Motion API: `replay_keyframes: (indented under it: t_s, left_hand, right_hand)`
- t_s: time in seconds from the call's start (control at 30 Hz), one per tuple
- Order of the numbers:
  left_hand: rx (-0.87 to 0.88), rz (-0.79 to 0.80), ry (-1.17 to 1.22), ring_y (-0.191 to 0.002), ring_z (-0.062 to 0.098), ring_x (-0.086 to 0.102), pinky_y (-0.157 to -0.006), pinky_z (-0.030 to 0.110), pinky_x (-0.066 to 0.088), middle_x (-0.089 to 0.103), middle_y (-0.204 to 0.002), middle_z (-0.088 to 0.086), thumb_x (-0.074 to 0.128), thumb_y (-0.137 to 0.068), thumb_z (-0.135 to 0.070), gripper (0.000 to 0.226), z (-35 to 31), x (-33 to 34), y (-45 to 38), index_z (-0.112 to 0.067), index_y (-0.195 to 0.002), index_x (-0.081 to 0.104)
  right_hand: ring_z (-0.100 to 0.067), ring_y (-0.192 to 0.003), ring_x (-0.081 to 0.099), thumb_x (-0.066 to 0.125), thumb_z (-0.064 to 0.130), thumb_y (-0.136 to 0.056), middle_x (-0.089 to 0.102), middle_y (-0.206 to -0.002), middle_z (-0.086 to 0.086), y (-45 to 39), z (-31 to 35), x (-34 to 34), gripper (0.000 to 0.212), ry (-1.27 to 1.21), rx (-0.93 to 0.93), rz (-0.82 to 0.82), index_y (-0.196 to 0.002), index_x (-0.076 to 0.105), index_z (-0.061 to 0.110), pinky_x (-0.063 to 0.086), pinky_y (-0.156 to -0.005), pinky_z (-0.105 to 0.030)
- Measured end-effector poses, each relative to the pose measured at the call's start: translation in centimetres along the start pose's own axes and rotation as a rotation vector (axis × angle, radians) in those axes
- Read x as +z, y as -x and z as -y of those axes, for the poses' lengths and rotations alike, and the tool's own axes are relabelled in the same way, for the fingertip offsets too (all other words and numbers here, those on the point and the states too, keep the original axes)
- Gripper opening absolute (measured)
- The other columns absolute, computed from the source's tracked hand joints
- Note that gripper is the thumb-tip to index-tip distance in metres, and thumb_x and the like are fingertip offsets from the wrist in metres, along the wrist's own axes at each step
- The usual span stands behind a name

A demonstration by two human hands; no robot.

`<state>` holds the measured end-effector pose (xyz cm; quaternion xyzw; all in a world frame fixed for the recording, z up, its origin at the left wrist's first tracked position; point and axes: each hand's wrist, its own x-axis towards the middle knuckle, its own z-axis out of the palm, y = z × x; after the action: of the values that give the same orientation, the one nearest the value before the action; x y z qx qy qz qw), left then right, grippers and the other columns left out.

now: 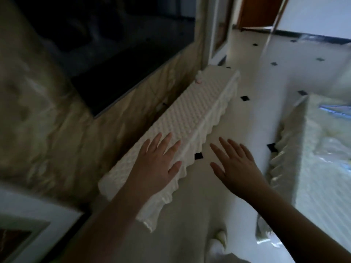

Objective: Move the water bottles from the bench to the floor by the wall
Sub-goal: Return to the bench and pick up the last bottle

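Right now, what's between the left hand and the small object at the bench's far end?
Head view: only bare bumpy bench cover between the left hand and the small pale object. No bottles visible on that stretch.

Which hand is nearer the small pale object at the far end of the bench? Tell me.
Left. The left hand hangs over the bench that carries the small pale object, fingers pointing toward it. The right hand is out over the floor, off the bench's side.
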<state>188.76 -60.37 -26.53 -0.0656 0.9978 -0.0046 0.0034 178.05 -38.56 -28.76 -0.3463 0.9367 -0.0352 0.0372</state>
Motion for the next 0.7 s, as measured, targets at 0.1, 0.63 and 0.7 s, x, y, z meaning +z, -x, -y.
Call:
replay_keyframes:
  t_s: [0.1,0.63,0.7]
  left_hand:
    - [0.047,-0.021,-0.006,-0.146,0.021,0.009,-0.116,0.042,0.006,0.013,-0.159,-0.001,0.009,-0.09,-0.059,0.065,-2.7,-0.4,-6.9,-0.033,-0.149,0.017]
    - [0.036,-0.014,0.074,-0.144,0.022,0.017,-0.115,0.043,0.013,0.022,-0.157,0.001,0.013,-0.09,-0.06,0.065,-5.3,1.2,-29.3,-0.032,-0.148,0.023]
    - [0.034,-0.017,0.087,-0.145,0.021,0.01,-0.116,0.043,0.009,0.016,-0.158,-0.001,0.009,-0.087,-0.063,0.069,-4.5,1.7,-31.8,-0.033,-0.149,0.019]
  right_hand:
    - [-0.026,-0.144,0.019,0.009,0.06,-0.091,0.02,-0.157,-0.003,-2.4,-5.3,-0.7,0.065,-0.014,0.052,-0.007,-0.149,0.019,0.032,0.007,-0.115,-0.04]
    - [-0.024,-0.146,0.01,0.011,0.061,-0.089,0.011,-0.159,-0.003,-20.3,-20.7,-2.5,0.067,-0.033,0.048,-0.024,-0.149,0.008,0.033,0.0,-0.114,-0.037]
    - [-0.024,-0.146,0.008,0.019,0.06,-0.092,0.008,-0.16,-0.002,-23.4,-21.5,-2.2,0.064,-0.027,0.038,-0.023,-0.149,0.006,0.034,-0.001,-0.114,-0.038]
